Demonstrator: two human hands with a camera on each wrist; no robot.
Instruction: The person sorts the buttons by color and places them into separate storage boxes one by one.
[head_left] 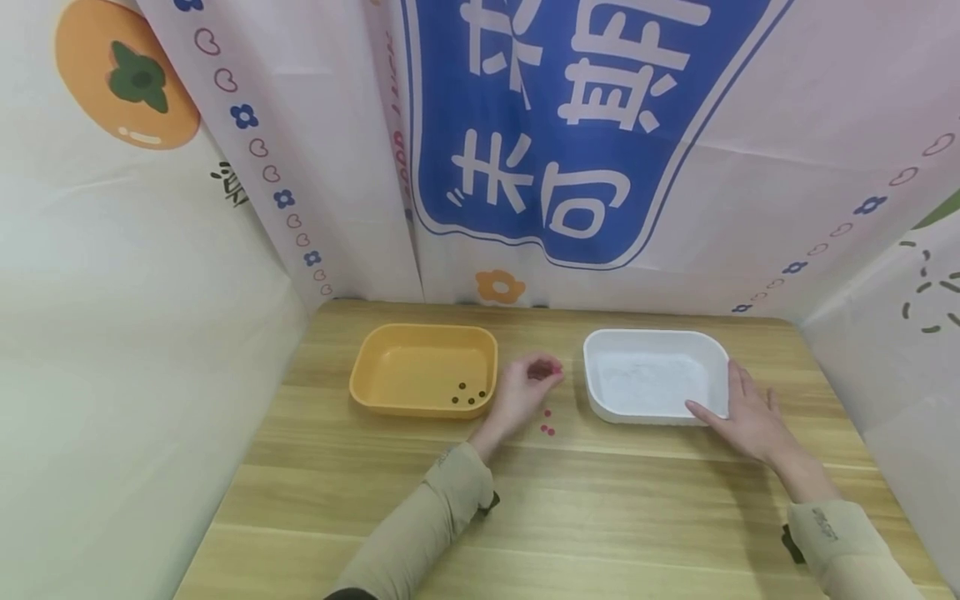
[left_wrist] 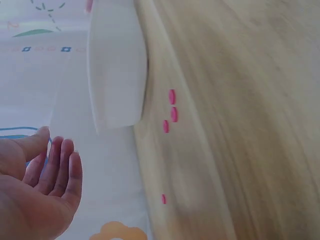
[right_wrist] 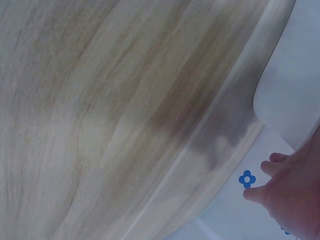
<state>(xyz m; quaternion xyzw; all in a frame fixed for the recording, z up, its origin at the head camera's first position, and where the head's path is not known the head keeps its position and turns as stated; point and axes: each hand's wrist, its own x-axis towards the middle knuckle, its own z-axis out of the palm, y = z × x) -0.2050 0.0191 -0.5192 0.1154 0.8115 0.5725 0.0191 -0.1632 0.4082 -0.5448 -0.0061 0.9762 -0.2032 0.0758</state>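
My left hand (head_left: 522, 390) is between the two trays, its thumb and fingertips pinching a small pink disc (head_left: 557, 370). In the left wrist view the left hand (left_wrist: 42, 185) hides that disc from sight. Several more pink discs (left_wrist: 174, 114) lie loose on the table below. My right hand (head_left: 753, 421) holds the near right corner of the white tray (head_left: 656, 418), thumb over the rim and fingers along the outer side. Left of my left hand stands a yellow tray (head_left: 405, 379), with several small dark discs (head_left: 462, 386) near its right end.
Both trays stand toward the back of the wooden table (head_left: 570, 517), close to a printed cloth backdrop (head_left: 360, 233). Cloth walls rise on the left and right too. In the left wrist view one pink disc (left_wrist: 163, 199) lies apart from the others.
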